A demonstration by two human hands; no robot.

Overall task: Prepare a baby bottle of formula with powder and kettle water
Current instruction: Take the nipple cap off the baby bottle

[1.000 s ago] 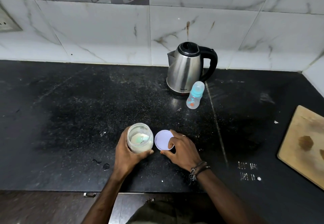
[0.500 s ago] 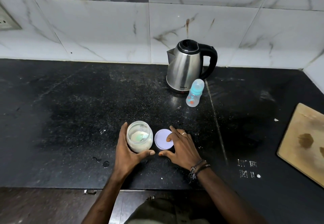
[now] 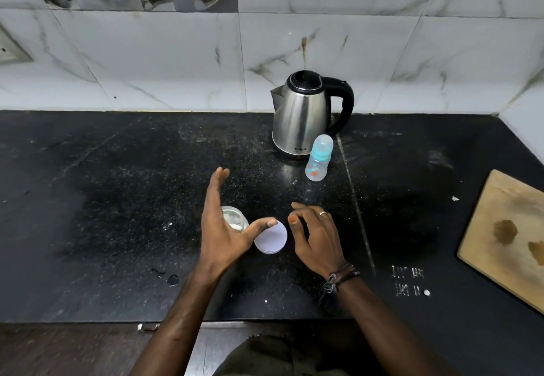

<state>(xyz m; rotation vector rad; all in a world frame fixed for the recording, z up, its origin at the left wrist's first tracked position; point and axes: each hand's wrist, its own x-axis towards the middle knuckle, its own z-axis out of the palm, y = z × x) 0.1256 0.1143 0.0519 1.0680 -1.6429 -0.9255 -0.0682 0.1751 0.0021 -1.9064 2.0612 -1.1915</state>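
Head view shows an early stage: powder jar (image 3: 234, 218) uncapped with lid (image 3: 271, 238) beside it on the tabletop (image 3: 103, 199), both hands, left (image 3: 224, 229) and right (image 3: 316, 235), open and empty, baby bottle (image 3: 318, 158) capped, unfilled, beside the kettle (image 3: 306, 115).

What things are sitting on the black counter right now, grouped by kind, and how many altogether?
Kettle: 1
Baby bottle: 1
Powder jar: 1
Jar lid: 1
Wooden cutting board: 1
Total: 5

Black stone counter (image 3: 117, 199), marble-look wall tiles (image 3: 323, 36), dim light
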